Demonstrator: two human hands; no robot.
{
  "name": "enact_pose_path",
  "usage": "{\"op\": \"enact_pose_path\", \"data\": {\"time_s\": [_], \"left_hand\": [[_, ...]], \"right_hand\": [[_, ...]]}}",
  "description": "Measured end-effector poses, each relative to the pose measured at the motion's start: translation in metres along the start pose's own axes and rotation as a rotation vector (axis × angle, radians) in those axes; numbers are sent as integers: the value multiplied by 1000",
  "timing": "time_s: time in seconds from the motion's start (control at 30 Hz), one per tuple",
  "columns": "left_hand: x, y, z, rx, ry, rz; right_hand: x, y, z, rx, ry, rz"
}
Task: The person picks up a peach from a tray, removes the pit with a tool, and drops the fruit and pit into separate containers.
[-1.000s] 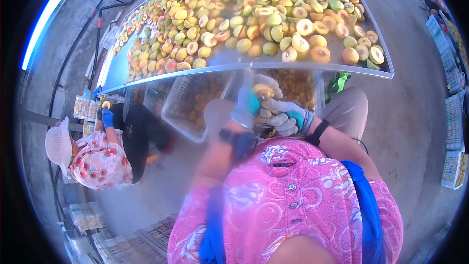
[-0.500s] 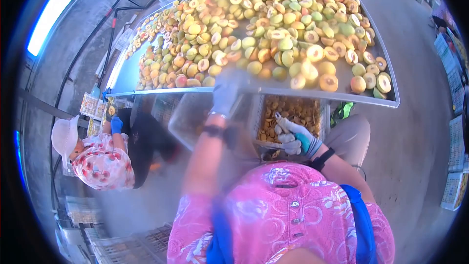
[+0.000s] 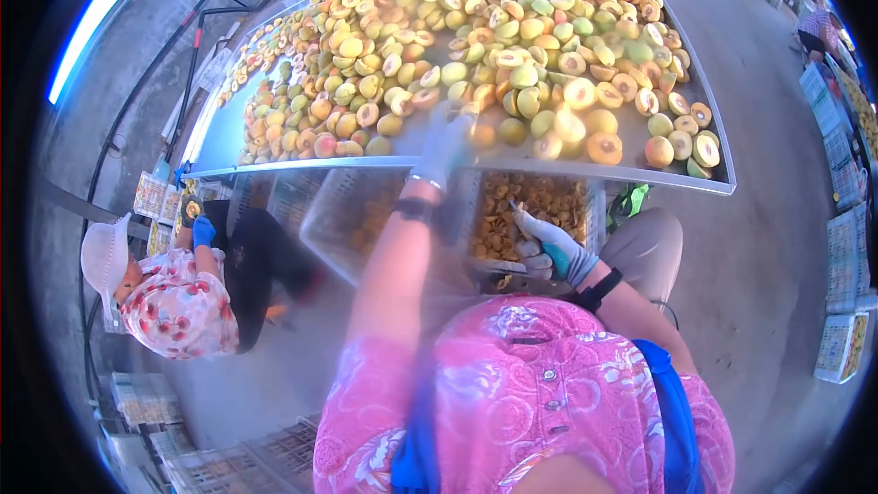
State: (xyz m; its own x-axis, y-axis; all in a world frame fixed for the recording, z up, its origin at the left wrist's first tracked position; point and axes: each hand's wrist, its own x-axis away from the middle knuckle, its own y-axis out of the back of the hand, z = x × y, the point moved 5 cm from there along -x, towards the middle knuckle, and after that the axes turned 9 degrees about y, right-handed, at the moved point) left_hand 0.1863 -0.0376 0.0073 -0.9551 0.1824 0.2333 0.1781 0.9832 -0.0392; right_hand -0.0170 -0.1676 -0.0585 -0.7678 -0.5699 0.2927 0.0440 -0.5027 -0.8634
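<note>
A metal tray (image 3: 320, 165) carries a heap of yellow and green stone fruit (image 3: 352, 46), much of it halved with pits showing. My left hand (image 3: 445, 137), in a pale glove, reaches over the tray's near edge to the fruit; motion blurs its fingers. Below the edge, my right hand (image 3: 555, 247) is curled in a grey and teal glove around a small tool (image 3: 518, 210) with a narrow metallic tip, its handle mostly hidden by the fingers. Behind that hand, a crate (image 3: 593, 220) holds small brown pieces (image 3: 540, 201).
A blurred, pale crate (image 3: 320, 229) stands left of my forearm. Farther left sits a co-worker (image 3: 178, 302) in a white hat and blue glove, beside small crates (image 3: 151, 197). More crates (image 3: 841, 348) line the right side; slatted crates (image 3: 265, 462) lie lower left.
My left hand has moved slightly right and farther over the tray, among the fruit. The right hand stays low with the tool. The whole view has shifted slightly.
</note>
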Motion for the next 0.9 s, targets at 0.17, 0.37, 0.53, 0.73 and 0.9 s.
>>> {"op": "enact_pose_path", "data": {"time_s": [0.17, 0.37, 0.53, 0.73, 0.9], "left_hand": [[36, 0, 20, -96, -246, 135], [72, -5, 44, 80, -159, 153], [101, -14, 43, 494, 17, 134], [108, -16, 45, 411, -18, 190], [101, -19, 67, 605, 20, 162]], "right_hand": [[-4, -16, 14, 367, 199, -193], [-6, -51, 39, 786, 397, -198], [-18, -65, 50, 1142, 589, -241], [-24, -61, 46, 1319, 650, -287], [-28, -57, 35, 1366, 735, -246]]}}
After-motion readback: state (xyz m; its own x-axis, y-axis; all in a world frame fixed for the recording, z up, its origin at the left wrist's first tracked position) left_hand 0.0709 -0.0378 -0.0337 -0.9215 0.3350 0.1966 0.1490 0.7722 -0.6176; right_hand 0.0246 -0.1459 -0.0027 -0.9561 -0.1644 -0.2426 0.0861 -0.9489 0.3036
